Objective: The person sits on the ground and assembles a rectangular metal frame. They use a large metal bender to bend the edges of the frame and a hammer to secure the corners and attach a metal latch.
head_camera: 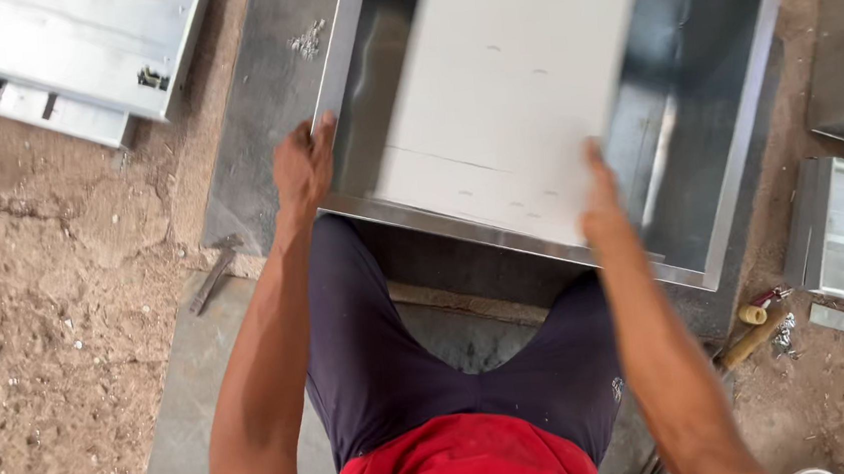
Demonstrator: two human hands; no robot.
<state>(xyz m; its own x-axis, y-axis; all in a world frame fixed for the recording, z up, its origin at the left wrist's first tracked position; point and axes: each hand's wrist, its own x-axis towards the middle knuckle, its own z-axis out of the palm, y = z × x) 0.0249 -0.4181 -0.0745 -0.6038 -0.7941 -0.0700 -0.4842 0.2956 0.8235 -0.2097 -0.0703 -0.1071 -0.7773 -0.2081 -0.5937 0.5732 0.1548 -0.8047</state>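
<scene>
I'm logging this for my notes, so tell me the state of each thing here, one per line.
Left hand: gripping the box's near-left rim.
Right hand: holding the sheet's edge.
Flat metal sheet: held tilted over the box opening.
Open metal box: open side up on the ground.
Hammer: lying loose on the dirt.

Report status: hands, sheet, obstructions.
Left hand on metal box rim. Right hand grips flat metal sheet, tilted over box opening. Nothing blocking.
</scene>
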